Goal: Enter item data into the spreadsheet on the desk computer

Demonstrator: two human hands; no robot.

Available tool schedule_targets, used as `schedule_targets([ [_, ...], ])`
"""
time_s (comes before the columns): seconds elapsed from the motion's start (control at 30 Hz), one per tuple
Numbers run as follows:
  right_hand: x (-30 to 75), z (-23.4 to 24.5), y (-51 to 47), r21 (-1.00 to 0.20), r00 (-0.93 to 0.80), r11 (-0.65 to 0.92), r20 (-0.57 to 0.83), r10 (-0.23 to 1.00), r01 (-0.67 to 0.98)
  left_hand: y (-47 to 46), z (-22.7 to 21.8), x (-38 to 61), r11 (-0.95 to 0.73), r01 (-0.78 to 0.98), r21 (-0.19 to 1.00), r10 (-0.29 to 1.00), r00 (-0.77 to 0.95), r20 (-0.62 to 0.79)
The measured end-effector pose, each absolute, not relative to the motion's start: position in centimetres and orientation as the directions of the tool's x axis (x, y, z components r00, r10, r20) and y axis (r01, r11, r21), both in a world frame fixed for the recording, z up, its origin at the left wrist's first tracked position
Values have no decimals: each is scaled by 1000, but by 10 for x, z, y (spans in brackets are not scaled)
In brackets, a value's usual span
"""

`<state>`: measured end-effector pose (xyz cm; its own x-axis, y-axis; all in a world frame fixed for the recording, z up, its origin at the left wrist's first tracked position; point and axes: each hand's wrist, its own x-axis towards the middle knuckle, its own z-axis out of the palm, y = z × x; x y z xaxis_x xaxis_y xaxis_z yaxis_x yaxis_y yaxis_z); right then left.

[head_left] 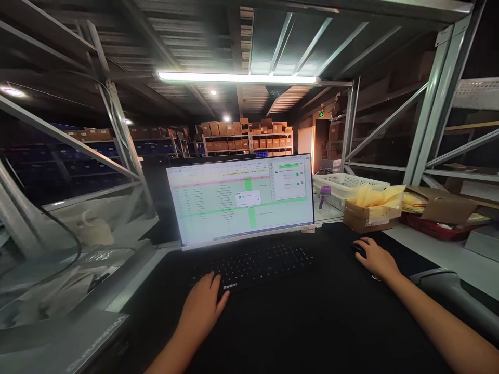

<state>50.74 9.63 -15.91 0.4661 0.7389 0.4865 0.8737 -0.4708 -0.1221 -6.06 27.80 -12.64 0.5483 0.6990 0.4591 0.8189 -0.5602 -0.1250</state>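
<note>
My left hand [205, 300] rests at the lower left corner of a black keyboard [268, 264], its fingers stretched over the keys and the thumb held apart. Over on the right, my right hand [377, 259] is curled over a dark computer mouse [358, 249], which it mostly covers. Both lie on a large black desk mat [273, 327]. Behind the keyboard stands a lit monitor [210, 215] with a spreadsheet, a small pop-up box and another window at its right side.
Right of the monitor are a purple-lidded bottle [324, 199], a white basket [351, 182] and a cardboard box [368, 215] of yellow envelopes. A grey device [444, 283] lies beside my right forearm. Metal shelf posts [432, 104] frame the desk; boxed shelves [249, 143] stand behind.
</note>
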Motion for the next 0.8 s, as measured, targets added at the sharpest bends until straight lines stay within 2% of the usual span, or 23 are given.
schedule_targets([
  [0.23,501,-151,95,-124,477,-476,448,756,871,277,-126,-60,-563,818,-113,696,544,469],
  [0.43,505,-156,99,-155,451,-438,512,731,885,277,-126,-60,-571,815,-102,685,541,487],
  [0.8,499,-151,95,-115,472,-478,470,746,871,283,-129,-60,-571,814,-107,690,546,474],
])
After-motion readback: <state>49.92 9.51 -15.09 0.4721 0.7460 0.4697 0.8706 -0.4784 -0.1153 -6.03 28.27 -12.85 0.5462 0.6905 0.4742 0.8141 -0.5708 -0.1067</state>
